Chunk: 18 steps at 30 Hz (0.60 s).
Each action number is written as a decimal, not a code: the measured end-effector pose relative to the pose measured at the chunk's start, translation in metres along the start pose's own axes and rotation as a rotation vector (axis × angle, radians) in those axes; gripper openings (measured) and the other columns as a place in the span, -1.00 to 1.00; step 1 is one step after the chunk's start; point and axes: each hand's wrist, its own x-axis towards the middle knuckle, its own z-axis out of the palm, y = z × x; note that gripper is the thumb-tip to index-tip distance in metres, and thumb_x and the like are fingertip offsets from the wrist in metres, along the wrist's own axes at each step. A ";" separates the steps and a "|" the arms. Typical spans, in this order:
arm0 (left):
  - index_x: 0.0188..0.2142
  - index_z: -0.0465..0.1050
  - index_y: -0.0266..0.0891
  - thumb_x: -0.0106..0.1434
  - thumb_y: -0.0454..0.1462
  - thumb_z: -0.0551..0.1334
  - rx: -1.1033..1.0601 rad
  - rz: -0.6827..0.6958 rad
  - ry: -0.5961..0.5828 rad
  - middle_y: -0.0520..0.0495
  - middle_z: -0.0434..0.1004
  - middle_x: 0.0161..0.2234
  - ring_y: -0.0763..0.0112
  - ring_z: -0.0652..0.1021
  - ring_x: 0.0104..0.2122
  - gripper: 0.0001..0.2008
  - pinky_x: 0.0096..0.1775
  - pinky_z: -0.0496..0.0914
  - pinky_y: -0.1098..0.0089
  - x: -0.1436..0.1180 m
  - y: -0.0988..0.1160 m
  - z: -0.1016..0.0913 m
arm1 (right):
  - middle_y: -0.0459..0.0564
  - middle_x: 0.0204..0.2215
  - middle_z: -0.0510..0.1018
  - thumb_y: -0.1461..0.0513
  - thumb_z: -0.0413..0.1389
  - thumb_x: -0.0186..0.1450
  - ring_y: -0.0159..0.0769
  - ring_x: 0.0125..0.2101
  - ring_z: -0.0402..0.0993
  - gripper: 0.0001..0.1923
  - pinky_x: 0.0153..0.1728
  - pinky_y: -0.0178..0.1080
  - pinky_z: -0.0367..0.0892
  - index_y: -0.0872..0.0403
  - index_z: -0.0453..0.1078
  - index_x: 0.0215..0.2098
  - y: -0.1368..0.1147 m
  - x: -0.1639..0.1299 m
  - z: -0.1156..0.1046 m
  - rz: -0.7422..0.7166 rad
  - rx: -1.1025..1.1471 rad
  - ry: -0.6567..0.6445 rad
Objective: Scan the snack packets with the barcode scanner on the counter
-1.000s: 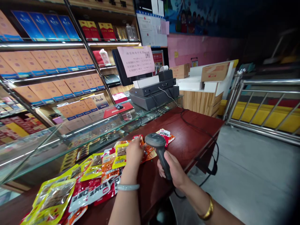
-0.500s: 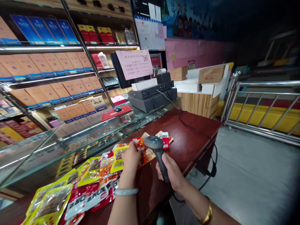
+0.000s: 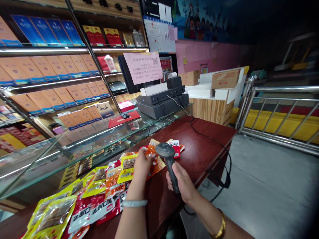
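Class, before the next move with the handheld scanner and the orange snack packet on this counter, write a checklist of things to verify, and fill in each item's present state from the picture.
1. Right hand wrapped around the scanner handle: ok.
2. Left hand grips the orange packet: ok.
3. Scanner head close to the packet: ok.
4. Packet barcode turned toward the scanner: cannot tell.
5. Scanner cable lies free across the red counter: ok.
6. Other packets kept apart from the held one: not ok, they overlap beside it.
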 end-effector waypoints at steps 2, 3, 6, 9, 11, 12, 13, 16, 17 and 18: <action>0.14 0.35 -0.22 0.26 -0.32 0.25 -0.126 0.112 -0.057 -0.27 0.62 0.03 0.18 0.63 0.00 -0.57 -0.02 0.45 0.25 0.001 0.001 0.004 | -0.28 -0.65 0.30 -0.27 0.13 0.30 -0.51 -0.73 0.14 -0.46 -0.71 -0.43 0.13 0.01 0.23 -0.34 -0.001 0.000 0.000 0.007 0.001 -0.002; 0.17 0.34 -0.23 0.26 -0.34 0.25 -0.105 0.157 -0.071 -0.29 0.59 0.09 0.19 0.60 0.06 -0.52 0.04 0.42 0.24 0.000 0.001 0.002 | -0.28 -0.66 0.30 -0.27 0.13 0.30 -0.51 -0.73 0.14 -0.45 -0.71 -0.43 0.13 0.01 0.22 -0.34 -0.002 0.000 0.000 0.007 0.001 -0.004; 0.17 0.41 -0.22 0.21 -0.26 0.32 0.311 0.169 -0.060 -0.33 0.52 0.16 -0.01 0.48 0.19 -0.48 0.17 0.31 0.06 -0.005 0.000 -0.010 | -0.27 -0.65 0.32 -0.26 0.13 0.31 -0.51 -0.73 0.16 -0.46 -0.71 -0.43 0.14 0.01 0.21 -0.36 -0.002 0.000 -0.001 0.002 0.003 -0.012; 0.08 0.51 -0.22 0.13 -0.12 0.39 0.719 0.110 -0.112 -0.34 0.51 0.14 -0.23 0.41 0.20 -0.48 0.17 0.24 -0.11 -0.014 0.001 -0.022 | -0.26 -0.64 0.35 -0.23 0.12 0.33 -0.51 -0.73 0.18 -0.48 -0.70 -0.43 0.15 0.01 0.21 -0.36 -0.001 0.000 -0.003 -0.002 -0.002 -0.025; 0.03 0.53 -0.25 0.13 -0.08 0.38 0.821 0.104 -0.161 -0.35 0.51 0.13 -0.23 0.42 0.19 -0.49 0.16 0.26 -0.08 -0.019 0.003 -0.024 | -0.25 -0.63 0.36 -0.22 0.10 0.36 -0.51 -0.72 0.20 -0.49 -0.69 -0.42 0.16 0.02 0.22 -0.35 0.000 0.000 -0.004 -0.006 -0.016 -0.026; 0.01 0.54 -0.26 0.14 -0.06 0.37 0.841 0.109 -0.180 -0.35 0.51 0.13 -0.21 0.42 0.19 -0.51 0.15 0.27 -0.05 -0.020 0.004 -0.023 | -0.25 -0.62 0.37 -0.22 0.10 0.36 -0.50 -0.72 0.21 -0.50 -0.69 -0.42 0.17 0.02 0.23 -0.35 0.000 0.000 -0.004 -0.008 -0.022 -0.026; -0.02 0.54 -0.27 0.15 -0.06 0.35 0.852 0.118 -0.194 -0.36 0.51 0.13 -0.20 0.42 0.19 -0.53 0.14 0.27 -0.03 -0.021 0.006 -0.023 | -0.25 -0.62 0.36 -0.21 0.09 0.37 -0.50 -0.72 0.21 -0.50 -0.69 -0.42 0.17 0.02 0.23 -0.34 -0.001 -0.001 -0.004 -0.009 -0.026 -0.027; 0.00 0.49 -0.28 0.22 -0.02 0.30 0.816 0.064 -0.167 -0.40 0.57 0.07 -0.19 0.48 0.16 -0.53 0.11 0.30 -0.02 -0.017 0.007 -0.024 | -0.25 -0.62 0.36 -0.22 0.09 0.37 -0.50 -0.72 0.20 -0.49 -0.68 -0.41 0.17 0.02 0.24 -0.34 -0.002 -0.002 -0.003 -0.012 -0.028 -0.033; 0.04 0.45 -0.28 0.25 0.00 0.27 0.774 0.020 -0.136 -0.41 0.60 0.03 -0.18 0.52 0.12 -0.51 0.08 0.32 -0.01 -0.014 0.007 -0.025 | -0.25 -0.62 0.36 -0.23 0.09 0.36 -0.50 -0.71 0.20 -0.49 -0.68 -0.41 0.17 0.02 0.23 -0.34 -0.003 -0.003 -0.003 -0.011 -0.025 -0.035; 0.07 0.42 -0.28 0.27 0.02 0.25 0.716 -0.025 -0.105 -0.40 0.62 0.00 -0.16 0.56 0.08 -0.49 0.05 0.35 0.02 -0.011 0.006 -0.027 | -0.25 -0.62 0.36 -0.23 0.10 0.35 -0.50 -0.71 0.20 -0.48 -0.68 -0.41 0.17 0.02 0.23 -0.34 -0.003 -0.003 -0.003 -0.007 -0.022 -0.036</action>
